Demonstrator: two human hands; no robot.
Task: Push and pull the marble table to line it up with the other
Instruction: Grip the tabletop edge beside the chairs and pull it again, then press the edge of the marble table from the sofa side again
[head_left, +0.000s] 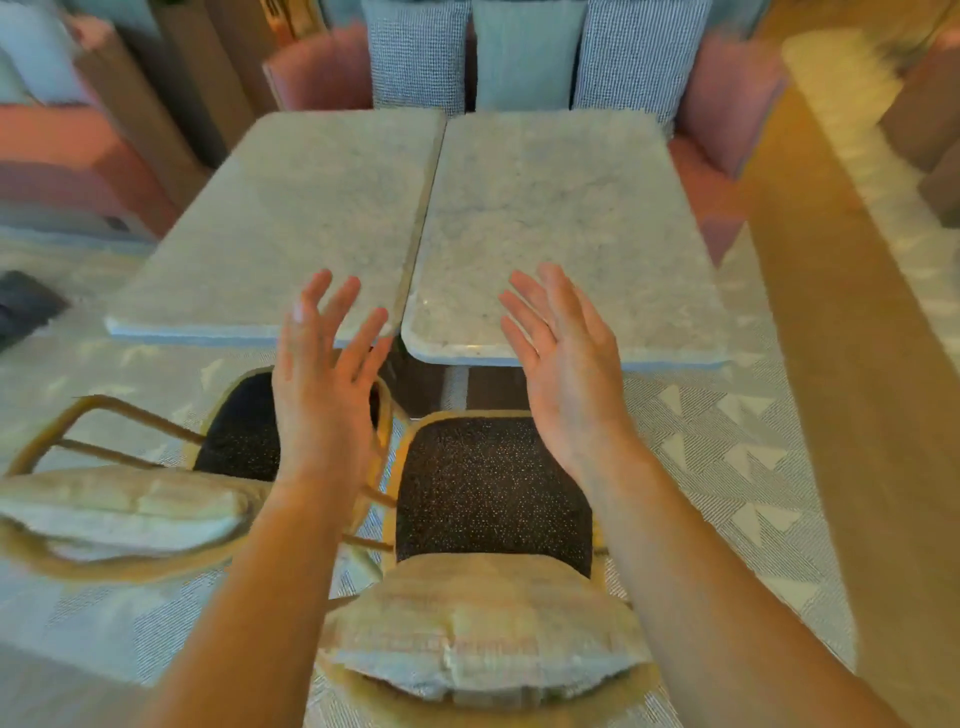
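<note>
Bare forearms reach fwd, both hands empty, fingers spread, palms facing each other. Left hand (324, 384) hangs over gap btwn chairs; right hand (563, 364) sits just at near edge of right grey-white marble desk (561, 218), touching or not, can't tell. Left grey-white marble desk (291, 218) lies alongside it w/ a thin seam; near edges not flush, right one sits closer. Two rattan chairs w/ dark speckled seats (488, 483) below hands. Pale patterned rug (727, 457), pink bench w/ cushions (524, 57) behind.
</note>
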